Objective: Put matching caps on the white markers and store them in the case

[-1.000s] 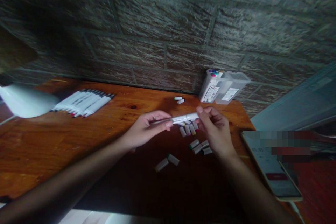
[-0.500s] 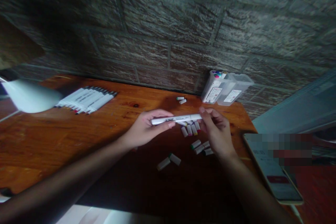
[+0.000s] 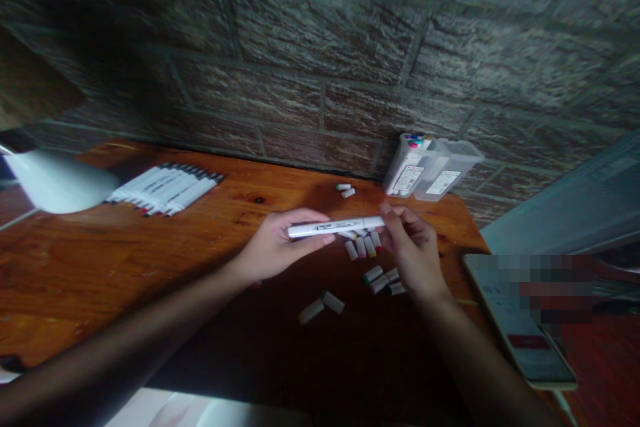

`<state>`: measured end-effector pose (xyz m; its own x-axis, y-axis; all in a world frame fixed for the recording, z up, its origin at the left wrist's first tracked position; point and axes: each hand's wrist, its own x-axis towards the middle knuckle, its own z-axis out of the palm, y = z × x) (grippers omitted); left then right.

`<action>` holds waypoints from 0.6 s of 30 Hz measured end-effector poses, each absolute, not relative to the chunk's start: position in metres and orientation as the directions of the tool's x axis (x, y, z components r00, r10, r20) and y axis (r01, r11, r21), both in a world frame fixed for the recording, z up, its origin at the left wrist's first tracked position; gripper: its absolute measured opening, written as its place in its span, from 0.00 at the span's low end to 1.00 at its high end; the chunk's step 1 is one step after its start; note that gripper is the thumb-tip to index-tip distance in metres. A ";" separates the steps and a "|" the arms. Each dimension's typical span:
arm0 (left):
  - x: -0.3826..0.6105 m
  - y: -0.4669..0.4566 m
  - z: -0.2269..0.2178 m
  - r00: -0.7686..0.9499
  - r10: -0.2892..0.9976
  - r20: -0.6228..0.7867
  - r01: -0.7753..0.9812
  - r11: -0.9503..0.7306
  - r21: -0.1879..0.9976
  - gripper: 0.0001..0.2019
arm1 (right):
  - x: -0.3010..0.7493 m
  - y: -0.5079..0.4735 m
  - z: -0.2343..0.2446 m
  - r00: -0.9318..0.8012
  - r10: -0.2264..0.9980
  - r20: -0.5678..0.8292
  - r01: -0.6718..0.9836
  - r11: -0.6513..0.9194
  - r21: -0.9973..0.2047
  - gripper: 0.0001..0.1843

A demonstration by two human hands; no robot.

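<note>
I hold a white marker (image 3: 336,226) level above the wooden table (image 3: 100,260), one hand at each end. My left hand (image 3: 280,245) grips its left end with curled fingers. My right hand (image 3: 411,250) pinches the right end, where a cap sits. Several loose marker caps (image 3: 363,247) lie on the table just below the marker, more caps (image 3: 383,279) sit by my right wrist, and two caps (image 3: 320,307) lie nearer me.
A row of several white markers (image 3: 167,189) lies at the back left. A clear marker box (image 3: 430,168) stands against the brick wall. Two small caps (image 3: 345,190) lie near it. A phone (image 3: 525,320) rests at the right; a white lamp shade (image 3: 55,183) hangs at left.
The marker's left end has come out of my left fingers' cover and now shows whole; both hands stay almost in place. The view has shifted slightly.
</note>
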<state>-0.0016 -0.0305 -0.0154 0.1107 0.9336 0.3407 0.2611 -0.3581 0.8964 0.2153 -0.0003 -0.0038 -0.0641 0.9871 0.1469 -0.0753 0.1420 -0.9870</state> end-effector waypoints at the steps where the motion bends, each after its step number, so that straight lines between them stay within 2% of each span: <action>1: -0.002 -0.031 -0.015 0.109 0.935 0.337 0.263 -0.354 0.897 0.13 | 0.215 0.000 -0.004 -0.058 0.988 0.140 -0.073 0.136 -0.988 0.19; 14: -0.003 -0.029 -0.016 0.096 0.964 0.248 0.267 -0.265 0.927 0.14 | 0.214 0.000 -0.002 -0.043 0.986 0.163 -0.047 0.161 -0.986 0.20; 18: -0.002 -0.029 -0.015 0.100 0.963 0.250 0.264 -0.268 0.927 0.14 | 0.215 0.000 -0.004 -0.075 0.978 0.192 -0.087 0.186 -0.979 0.17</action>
<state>-0.0020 -0.0290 -0.0151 0.0999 0.9631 0.2499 0.2642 -0.2678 0.9265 0.2151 -0.0002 -0.0036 -0.0754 0.9785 0.1922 -0.0868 0.1856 -0.9788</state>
